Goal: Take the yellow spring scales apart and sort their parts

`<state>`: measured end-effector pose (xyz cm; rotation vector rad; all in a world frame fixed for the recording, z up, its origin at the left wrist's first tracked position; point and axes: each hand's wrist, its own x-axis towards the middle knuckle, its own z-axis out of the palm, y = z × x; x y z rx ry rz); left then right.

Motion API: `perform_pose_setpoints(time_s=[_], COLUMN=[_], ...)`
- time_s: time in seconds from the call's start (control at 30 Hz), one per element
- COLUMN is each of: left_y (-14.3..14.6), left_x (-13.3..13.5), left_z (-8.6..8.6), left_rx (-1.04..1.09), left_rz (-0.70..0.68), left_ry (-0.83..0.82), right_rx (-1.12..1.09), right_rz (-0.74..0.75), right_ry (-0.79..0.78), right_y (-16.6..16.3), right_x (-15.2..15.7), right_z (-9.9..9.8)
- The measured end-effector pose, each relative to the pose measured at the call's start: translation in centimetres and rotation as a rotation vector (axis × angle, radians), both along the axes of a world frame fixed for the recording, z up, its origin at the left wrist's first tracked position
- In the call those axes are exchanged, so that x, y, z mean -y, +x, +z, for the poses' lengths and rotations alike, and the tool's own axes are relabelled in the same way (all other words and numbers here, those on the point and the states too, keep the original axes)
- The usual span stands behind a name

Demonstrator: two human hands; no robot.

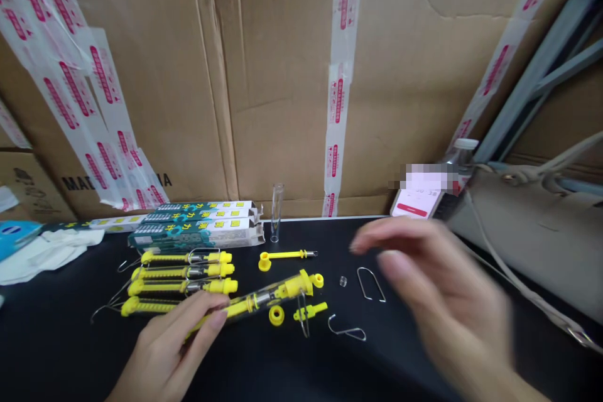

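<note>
My left hand [172,342] is closed around the lower end of a yellow and clear spring scale [268,296], which lies slanted on the black table [56,339]. Around its far end lie small yellow parts: a ring cap [276,315], a short plug [311,311] and a yellow rod with a cup end [282,256]. My right hand [428,289] hovers blurred over the table to the right, fingers stretched out and apart, holding nothing. Just left of it lie two bent wire hooks [370,284] [347,329] and a tiny ring [343,281].
Several finished yellow scales [183,273] lie in a row at the left, behind them stacked printed boxes [198,223]. A clear tube [277,212] stands upright by the taped cardboard wall [282,75]. A grey bag [527,220] fills the right; white cloth [51,248] lies far left.
</note>
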<state>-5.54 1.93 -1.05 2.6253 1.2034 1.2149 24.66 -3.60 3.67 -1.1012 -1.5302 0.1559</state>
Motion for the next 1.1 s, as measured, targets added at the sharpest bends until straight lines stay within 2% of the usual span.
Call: perform_pose_setpoints(time_s=[0.07, 0.13, 0.23, 0.33, 0.43, 0.63, 0.87, 1.1], left_y=[-0.2, -0.2, -0.1, 0.1, 0.6, 1.4, 1.0, 0.9], left_x=[0.1, 0.1, 0.0, -0.1, 0.0, 0.2, 0.2, 0.2], left_z=[-0.3, -0.6, -0.9, -0.8, -0.1, 0.9, 0.6, 0.5], left_rx=[-0.039, -0.065, -0.087, -0.101, -0.087, -0.084, -0.088, -0.082], left_rz=[-0.017, -0.001, 0.029, -0.016, -0.029, -0.074, -0.099, -0.113], left_ry=[0.043, 0.089, 0.162, 0.182, 0.158, 0.153, 0.051, 0.041], right_rx=[-0.076, -0.132, -0.164, -0.272, -0.338, -0.274, -0.197, -0.177], right_rz=[0.184, 0.306, 0.353, 0.430, 0.469, 0.454, 0.377, 0.315], right_ry=[-0.173, -0.373, -0.542, -0.618, -0.632, -0.648, -0.601, -0.530], right_y=[-1.0, -1.7, -2.2, -2.3, -2.4, -2.9, -2.7, -2.9], right_x=[-1.9, -2.8, -2.6, -1.9, -1.5, -1.4, -1.2, -1.0], right_z=[-0.3, -1.4, -3.1, -4.2, -4.9, -5.2, -4.7, -4.9])
